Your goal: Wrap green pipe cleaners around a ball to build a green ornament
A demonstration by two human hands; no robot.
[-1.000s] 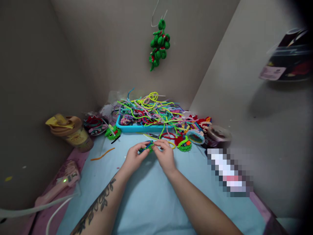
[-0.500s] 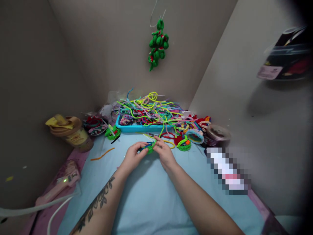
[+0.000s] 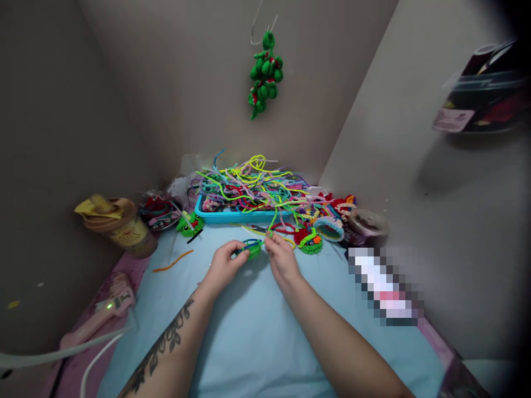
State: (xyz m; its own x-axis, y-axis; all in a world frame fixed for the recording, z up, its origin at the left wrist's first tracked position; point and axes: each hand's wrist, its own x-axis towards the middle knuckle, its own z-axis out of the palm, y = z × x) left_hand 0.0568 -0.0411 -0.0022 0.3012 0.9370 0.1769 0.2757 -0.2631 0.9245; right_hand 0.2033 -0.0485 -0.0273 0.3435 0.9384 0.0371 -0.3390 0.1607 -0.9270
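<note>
The green-and-blue fuzzy piece (image 3: 253,251) is on the near side of the blue tray (image 3: 243,218), pinched between the thumb and fingers of the left hand (image 3: 224,264). Beside it, the right hand (image 3: 284,258) has thumb and fingertips closed on a green strand (image 3: 263,241). A green fuzzy figure (image 3: 190,225) sits by the tray's left front corner, a red-and-green piece (image 3: 309,242) near its right front corner. Left of the tray stands a yellow-topped cup (image 3: 130,231); a green bunch (image 3: 265,76) hangs above the tray.

A dark leafy tattoo (image 3: 172,335) marks the bare left forearm (image 3: 193,340).
</note>
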